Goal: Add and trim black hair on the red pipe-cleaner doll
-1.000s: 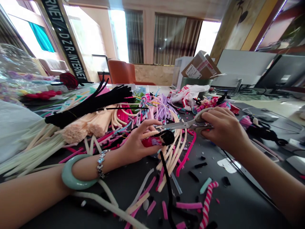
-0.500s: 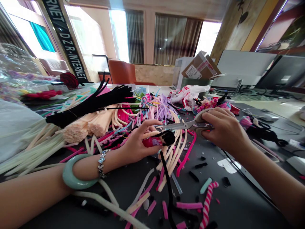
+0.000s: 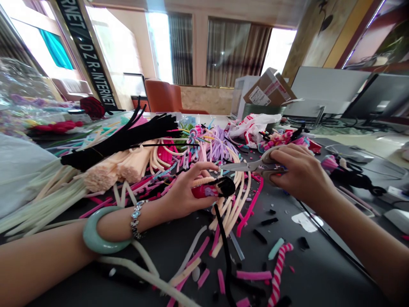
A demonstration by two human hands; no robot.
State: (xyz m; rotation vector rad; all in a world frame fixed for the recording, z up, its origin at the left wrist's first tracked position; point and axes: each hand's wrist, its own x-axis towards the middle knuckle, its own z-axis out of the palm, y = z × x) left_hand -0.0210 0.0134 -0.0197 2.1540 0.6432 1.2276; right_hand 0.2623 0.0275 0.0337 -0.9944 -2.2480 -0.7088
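Observation:
My left hand (image 3: 183, 194) is closed around a small pipe-cleaner doll (image 3: 204, 191) with a black head and a pink-red body. A long black pipe cleaner (image 3: 226, 247) hangs below the doll to the table. In my right hand (image 3: 297, 170) is a pair of scissors (image 3: 252, 166), fingers through the handles. Their blades point left, with the tips just above the doll near my left index finger. Whether the tips touch anything is too small to tell. Cream pipe cleaners (image 3: 238, 213) lie behind and below the doll.
A black bundle of pipe cleaners (image 3: 121, 143) lies across peach bundles (image 3: 105, 172) at left. Purple stems (image 3: 220, 145) are heaped behind my hands. Cut scraps and a pink-white twisted stem (image 3: 281, 273) litter the front. Monitors (image 3: 326, 91) and a cardboard box (image 3: 271, 89) stand at the back right.
The scissor tips have shifted slightly right, and the blades look closer together. My left hand and the doll have barely moved.

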